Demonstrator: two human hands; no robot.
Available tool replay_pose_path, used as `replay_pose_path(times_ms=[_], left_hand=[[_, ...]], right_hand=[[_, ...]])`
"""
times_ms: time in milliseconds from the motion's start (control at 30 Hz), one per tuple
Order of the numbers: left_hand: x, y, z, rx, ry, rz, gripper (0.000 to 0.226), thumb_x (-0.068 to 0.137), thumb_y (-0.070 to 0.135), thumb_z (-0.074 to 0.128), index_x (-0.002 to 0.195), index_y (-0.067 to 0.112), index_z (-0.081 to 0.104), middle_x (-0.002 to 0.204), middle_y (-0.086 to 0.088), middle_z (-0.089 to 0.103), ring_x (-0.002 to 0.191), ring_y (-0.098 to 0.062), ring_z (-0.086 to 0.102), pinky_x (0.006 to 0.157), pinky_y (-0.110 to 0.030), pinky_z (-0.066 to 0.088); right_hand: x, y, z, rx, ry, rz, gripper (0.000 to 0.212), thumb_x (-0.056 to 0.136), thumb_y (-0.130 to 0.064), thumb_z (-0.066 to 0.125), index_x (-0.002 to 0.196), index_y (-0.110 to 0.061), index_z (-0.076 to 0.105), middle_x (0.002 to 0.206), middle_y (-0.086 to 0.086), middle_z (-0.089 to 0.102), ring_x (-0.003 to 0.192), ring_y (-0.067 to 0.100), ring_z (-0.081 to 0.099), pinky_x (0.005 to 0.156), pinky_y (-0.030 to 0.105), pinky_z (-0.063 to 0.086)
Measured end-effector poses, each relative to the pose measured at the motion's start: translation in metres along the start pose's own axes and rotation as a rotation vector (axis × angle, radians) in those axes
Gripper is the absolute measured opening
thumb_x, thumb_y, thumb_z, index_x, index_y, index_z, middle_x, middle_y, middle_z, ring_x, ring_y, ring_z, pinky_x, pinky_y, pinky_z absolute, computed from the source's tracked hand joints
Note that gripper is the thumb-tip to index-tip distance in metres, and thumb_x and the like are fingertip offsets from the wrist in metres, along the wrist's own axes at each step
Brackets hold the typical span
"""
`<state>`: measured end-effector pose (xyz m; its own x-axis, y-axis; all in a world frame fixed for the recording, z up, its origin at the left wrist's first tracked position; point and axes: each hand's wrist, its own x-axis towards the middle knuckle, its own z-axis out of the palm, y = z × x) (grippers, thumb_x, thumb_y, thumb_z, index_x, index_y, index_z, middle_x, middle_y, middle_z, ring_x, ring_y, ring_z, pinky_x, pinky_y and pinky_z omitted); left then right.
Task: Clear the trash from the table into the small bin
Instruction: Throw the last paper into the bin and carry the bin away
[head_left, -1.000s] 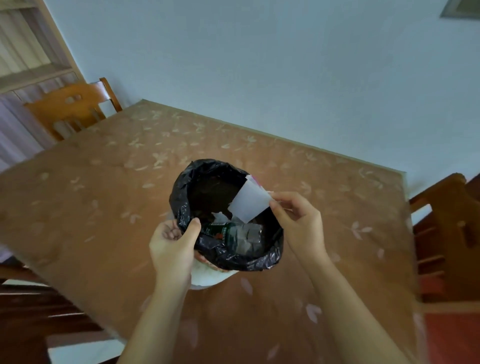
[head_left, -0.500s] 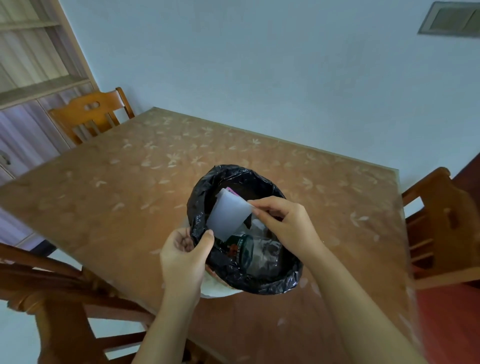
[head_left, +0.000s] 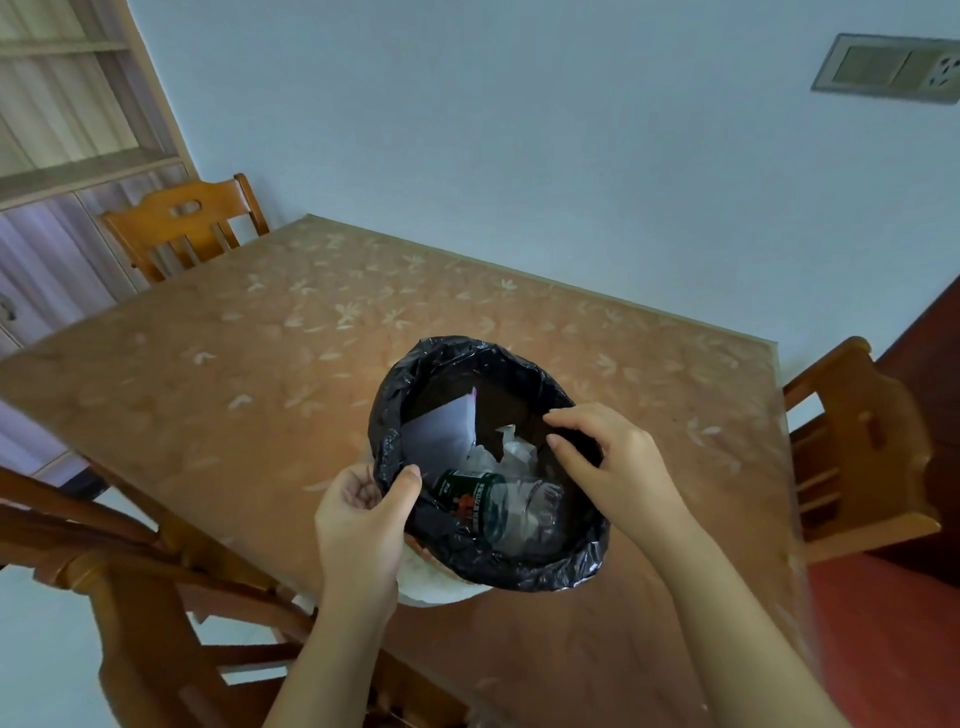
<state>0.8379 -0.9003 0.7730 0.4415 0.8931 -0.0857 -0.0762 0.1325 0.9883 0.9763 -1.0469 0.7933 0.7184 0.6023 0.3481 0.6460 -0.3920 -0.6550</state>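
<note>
A small white bin lined with a black bag (head_left: 524, 566) stands near the front edge of the brown flowered table (head_left: 218, 364). Inside lie a pale paper card (head_left: 441, 434) leaning against the left wall, crumpled clear plastic (head_left: 511, 452) and a plastic bottle with a green label (head_left: 475, 501). My left hand (head_left: 363, 519) pinches the bag's near left rim. Above the bin's right side hovers my right hand (head_left: 608, 462), fingers apart and holding nothing.
Wooden chairs stand at the far left (head_left: 182, 223), the near left (head_left: 130, 582) and the right (head_left: 857, 447) of the table. A cabinet (head_left: 47, 208) lines the left wall. The back edge of the table meets a pale wall with a socket plate (head_left: 888, 67).
My right hand has let go of the paper card, which now rests inside the bin. The view has tilted up slightly. My left hand still grips the bag rim.
</note>
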Motion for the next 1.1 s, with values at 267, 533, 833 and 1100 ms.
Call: replay_pose_path(times_ms=[267, 533, 833, 1100], left_hand=[[-0.023, -0.025, -0.01, -0.033, -0.074, -0.07, 0.027, 0.071, 0.019, 0.069, 0.067, 0.004, 0.046, 0.074, -0.011, 0.049, 0.068, -0.025, 0.045, 0.063, -0.039, 0.036], [-0.074, -0.028, -0.01, -0.028, -0.139, -0.099, 0.023, 0.072, 0.014, 0.068, 0.057, 0.019, 0.051, 0.068, -0.011, 0.055, 0.07, -0.029, 0.055, 0.063, -0.039, 0.045], [-0.188, -0.039, -0.015, -0.037, -0.156, -0.051, 0.03, 0.072, 0.01, 0.066, 0.059, 0.015, 0.039, 0.068, -0.012, 0.042, 0.067, -0.026, 0.042, 0.061, -0.038, 0.034], [-0.325, -0.065, -0.033, 0.069, -0.082, -0.06, 0.029, 0.066, 0.015, 0.069, 0.051, 0.025, 0.047, 0.054, 0.005, 0.05, 0.059, -0.017, 0.047, 0.054, -0.028, 0.041]], right_hand=[[-0.067, 0.008, -0.006, -0.165, 0.143, 0.125, 0.018, 0.083, -0.017, 0.06, 0.101, -0.015, 0.065, 0.104, 0.001, 0.065, 0.102, 0.019, 0.056, 0.085, 0.029, 0.044], [-0.144, 0.01, -0.042, -0.251, 0.218, 0.184, 0.019, 0.081, -0.015, 0.062, 0.099, -0.013, 0.065, 0.102, 0.004, 0.065, 0.099, 0.023, 0.057, 0.082, 0.029, 0.043], [-0.219, 0.005, -0.094, -0.233, 0.238, 0.102, 0.02, 0.082, -0.016, 0.062, 0.101, -0.012, 0.064, 0.104, 0.007, 0.064, 0.1, 0.024, 0.056, 0.086, 0.027, 0.038], [-0.342, 0.021, -0.139, -0.188, 0.109, 0.151, 0.02, 0.082, -0.016, 0.062, 0.102, -0.013, 0.064, 0.102, 0.003, 0.064, 0.1, 0.021, 0.056, 0.084, 0.025, 0.037]])
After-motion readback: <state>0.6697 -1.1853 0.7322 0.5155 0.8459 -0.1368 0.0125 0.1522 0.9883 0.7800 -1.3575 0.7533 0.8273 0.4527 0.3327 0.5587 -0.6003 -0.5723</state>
